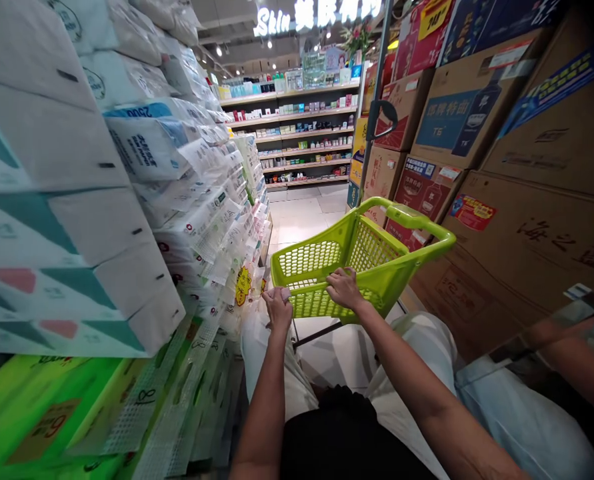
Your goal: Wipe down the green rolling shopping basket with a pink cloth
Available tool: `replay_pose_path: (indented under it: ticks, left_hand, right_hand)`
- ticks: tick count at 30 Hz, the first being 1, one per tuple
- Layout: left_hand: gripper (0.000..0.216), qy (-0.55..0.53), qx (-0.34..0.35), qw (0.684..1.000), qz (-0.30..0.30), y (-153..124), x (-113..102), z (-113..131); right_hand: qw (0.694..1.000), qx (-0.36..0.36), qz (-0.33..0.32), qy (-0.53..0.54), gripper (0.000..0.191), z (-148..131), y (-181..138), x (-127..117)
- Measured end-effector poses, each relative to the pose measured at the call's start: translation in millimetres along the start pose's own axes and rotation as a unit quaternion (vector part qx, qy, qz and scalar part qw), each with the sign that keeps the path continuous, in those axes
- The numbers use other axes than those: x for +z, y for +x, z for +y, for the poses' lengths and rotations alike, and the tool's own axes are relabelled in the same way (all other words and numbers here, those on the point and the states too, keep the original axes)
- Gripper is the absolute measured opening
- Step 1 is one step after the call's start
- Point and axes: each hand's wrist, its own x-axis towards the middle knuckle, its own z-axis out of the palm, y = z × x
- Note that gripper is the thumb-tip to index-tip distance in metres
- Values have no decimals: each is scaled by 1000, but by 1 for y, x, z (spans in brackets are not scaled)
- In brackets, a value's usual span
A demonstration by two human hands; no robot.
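Observation:
A lime-green plastic shopping basket [371, 257] on a wheeled frame stands in the aisle in front of me, and nothing shows inside it. My right hand [344, 288] is closed over the basket's near rim. Fingers curled, my left hand [277, 303] grips the near left corner of the rim, with a small pale thing pressed under the fingers that I cannot make out. My legs in light trousers are below the basket.
Stacked packs of tissue and toilet paper [127, 200] wall the left side. Brown cardboard boxes [517, 173] are piled on the right. The pale tiled aisle floor [301, 220] runs ahead to shelves of small products [301, 133]. A second person's arm [577, 353] is at the right edge.

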Motion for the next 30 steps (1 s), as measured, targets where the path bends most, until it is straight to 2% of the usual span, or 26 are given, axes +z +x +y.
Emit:
replay_pose_path:
  ticks: [3, 8, 12, 14, 18, 21, 24, 26, 28, 30]
  left_hand:
    - [49, 17, 8, 1000, -2, 8, 2, 6]
    - [47, 39, 23, 999, -30, 22, 8, 15]
    - [47, 90, 23, 995, -25, 14, 20, 36]
    - [46, 128, 60, 989, -33, 5, 30, 56]
    - [47, 168, 183, 963, -103, -5, 42, 92]
    - [48, 187, 204, 952, -129, -1, 33, 84]
    - [46, 204, 164, 959, -109, 3, 16, 56]
    - [43, 214, 144, 962, -94, 1, 12, 49]
    - [40, 216, 152, 960, -87, -5, 20, 58]
    - [39, 207, 178, 958, -82, -10, 34, 79]
  right_hand:
    - [1000, 2, -30, 4, 24, 10, 10, -4]
    - [996, 52, -66, -7, 34, 24, 29, 1]
    - [995, 59, -84, 6, 40, 39, 33, 7]
    - [994, 63, -91, 13, 42, 48, 33, 8]
    - [993, 47, -108, 19, 45, 65, 27, 2]
    - [993, -1, -113, -12, 43, 77, 21, -7]
    - [992, -33, -105, -64, 38, 80, 14, -12]
    - [991, -28, -95, -94, 36, 75, 11, -12]
    - [990, -20, -89, -109, 34, 68, 10, -11]
    - [990, -27, -91, -105, 35, 63, 10, -10]
